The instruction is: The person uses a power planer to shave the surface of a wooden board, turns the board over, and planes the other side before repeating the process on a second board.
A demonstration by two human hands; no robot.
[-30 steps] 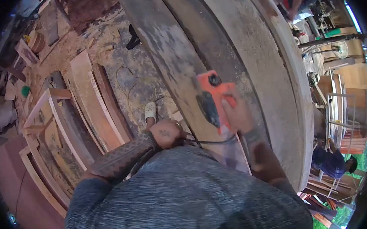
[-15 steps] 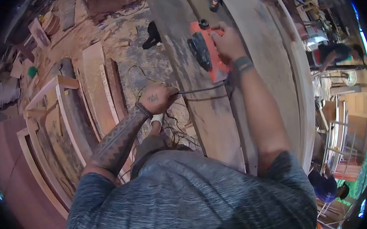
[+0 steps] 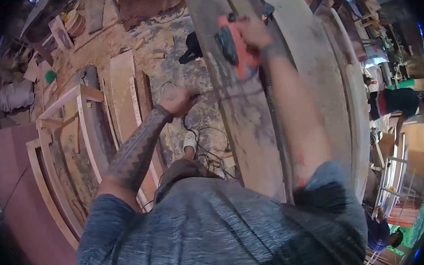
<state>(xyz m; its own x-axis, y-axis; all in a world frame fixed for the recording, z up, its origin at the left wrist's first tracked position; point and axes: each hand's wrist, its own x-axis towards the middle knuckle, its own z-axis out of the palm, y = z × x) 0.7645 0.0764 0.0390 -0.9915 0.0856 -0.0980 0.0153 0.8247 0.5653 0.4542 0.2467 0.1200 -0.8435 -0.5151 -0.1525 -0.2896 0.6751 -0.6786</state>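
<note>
An orange-red electric planer [image 3: 235, 51] with dark parts rests on a wide wooden plank [image 3: 250, 139], blurred by motion. My right hand [image 3: 256, 33] is closed round its handle, arm stretched forward. A dark power cord [image 3: 228, 85] runs from the rear of the planer across the plank to my left hand [image 3: 178, 101]. The fingers of that hand are closed on the cord, left of the plank's edge, holding it off the surface. More cord hangs below the left hand toward the floor.
Another wide plank [image 3: 319, 99] lies alongside on the right, with a small dark tool [image 3: 267, 11] near its far end. On the left stand a wooden frame [image 3: 85, 137] and leaning boards. Tangled cords [image 3: 206, 153] lie by my foot. Another person [image 3: 394, 103] is at far right.
The planer and my right hand have moved slightly forward along the plank, now blurred. My left hand still grips the cord. The whole view has shifted a little.
</note>
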